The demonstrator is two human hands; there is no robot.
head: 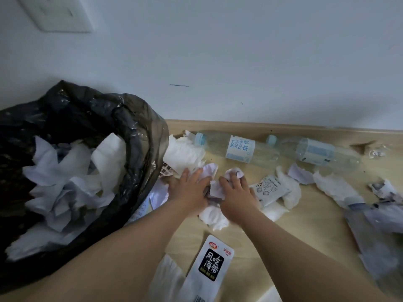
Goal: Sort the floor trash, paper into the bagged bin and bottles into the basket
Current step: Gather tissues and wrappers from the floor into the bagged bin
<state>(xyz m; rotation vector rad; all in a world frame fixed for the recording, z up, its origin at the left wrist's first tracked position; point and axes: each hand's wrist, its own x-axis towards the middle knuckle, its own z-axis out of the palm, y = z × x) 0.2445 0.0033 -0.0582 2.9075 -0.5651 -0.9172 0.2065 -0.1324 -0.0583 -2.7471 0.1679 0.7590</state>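
Both hands are gathering the crumpled paper (214,189) on the floor (283,236), just right of the bagged bin (139,131). The left hand (189,188) is pressing straight fingers (185,174) onto the heap, while the right hand (237,194) is curling its fingers (229,183) round a wad. The bin is sitting to the left, nearer the left hand, so the lift is likely heading leftward. The 2 bottles (239,149) are lying farther off along the wall, their long axes running left to right.

Two clear plastic bottles (236,149) (314,152), one black-bagged bin (139,127), two printed packets (210,264) (270,188), two hands (192,189) (236,192), and crumpled paper scraps (185,154) too jumbled to count.
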